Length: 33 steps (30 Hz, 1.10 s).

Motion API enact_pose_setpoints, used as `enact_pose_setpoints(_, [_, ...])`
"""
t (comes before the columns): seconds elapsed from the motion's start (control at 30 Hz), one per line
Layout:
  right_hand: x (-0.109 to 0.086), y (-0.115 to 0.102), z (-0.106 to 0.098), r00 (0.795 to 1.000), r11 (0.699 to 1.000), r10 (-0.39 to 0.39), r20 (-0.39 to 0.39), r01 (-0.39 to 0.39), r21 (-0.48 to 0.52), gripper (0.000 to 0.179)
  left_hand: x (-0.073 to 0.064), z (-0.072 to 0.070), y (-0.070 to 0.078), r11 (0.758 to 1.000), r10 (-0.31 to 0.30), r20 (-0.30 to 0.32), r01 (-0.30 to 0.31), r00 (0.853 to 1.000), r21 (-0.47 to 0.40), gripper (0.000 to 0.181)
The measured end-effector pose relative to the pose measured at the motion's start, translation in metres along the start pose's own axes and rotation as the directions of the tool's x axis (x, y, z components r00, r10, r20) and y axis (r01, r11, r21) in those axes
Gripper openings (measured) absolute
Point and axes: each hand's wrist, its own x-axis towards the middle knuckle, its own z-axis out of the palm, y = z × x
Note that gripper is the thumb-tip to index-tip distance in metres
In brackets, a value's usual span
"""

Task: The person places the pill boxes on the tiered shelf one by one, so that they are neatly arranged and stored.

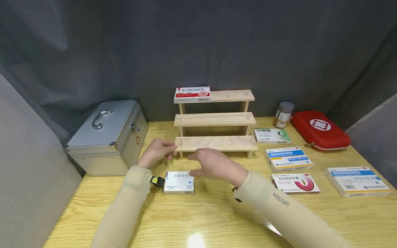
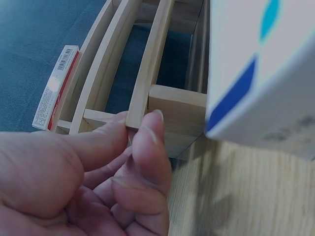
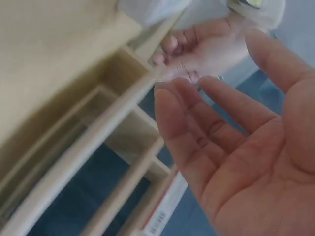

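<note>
A three-step wooden rack (image 1: 215, 143) stands at the middle of the table. My left hand (image 1: 159, 150) pinches the left end of its lowest shelf, thumb on top and fingers beneath, as the left wrist view shows up close. My right hand (image 1: 215, 165) hovers in front of that shelf with relaxed, spread fingers and holds nothing. Between my forearms lies a white and blue medicine box (image 1: 179, 183), just left of the right fingertips. On the rack's top shelf, at the left, sits a red and white medicine box (image 1: 192, 94).
A silver metal case (image 1: 103, 134) stands at the left. To the right are a green and white box (image 1: 272, 136), a brown jar (image 1: 283, 115), a red zip case (image 1: 321, 130), two blue and white boxes (image 1: 288, 158) and a white box with pink arcs (image 1: 295, 183).
</note>
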Motion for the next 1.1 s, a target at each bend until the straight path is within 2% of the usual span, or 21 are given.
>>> enact_pose_setpoints(0.1, [0.001,-0.002,0.014,0.999,1.000,0.019,0.026,-0.019,-0.005,0.065,0.000,-0.001,-0.002,1.000,-0.001,-0.001,0.001,1.000,-0.004,0.029])
enact_pose_setpoints(0.3, [-0.001,-0.003,0.037,0.999,0.997,0.004,0.038,-0.001,-0.076,0.084,0.000,0.002,-0.003,1.000,-0.001,-0.005,0.001,1.000,-0.020,0.029])
enact_pose_setpoints(0.4, [-0.003,-0.003,0.047,0.999,0.996,0.016,0.038,-0.012,-0.093,0.088,0.001,0.005,-0.003,1.000,0.006,0.012,-0.006,1.000,-0.031,0.030])
enact_pose_setpoints(0.5, [-0.002,-0.003,0.053,0.999,0.994,0.028,0.042,-0.023,-0.111,0.090,0.001,0.007,-0.003,1.000,0.007,0.001,-0.007,1.000,-0.025,0.030])
enact_pose_setpoints(0.67, [0.003,-0.005,0.061,0.998,0.992,0.031,0.062,-0.023,-0.125,0.087,-0.001,0.004,-0.002,1.000,0.004,-0.015,-0.004,1.000,0.024,0.028])
enact_pose_setpoints(1.1, [0.004,-0.001,0.062,0.999,0.996,0.014,0.037,-0.010,-0.091,0.074,0.000,0.000,-0.001,0.999,0.003,-0.014,-0.002,1.000,0.032,0.029])
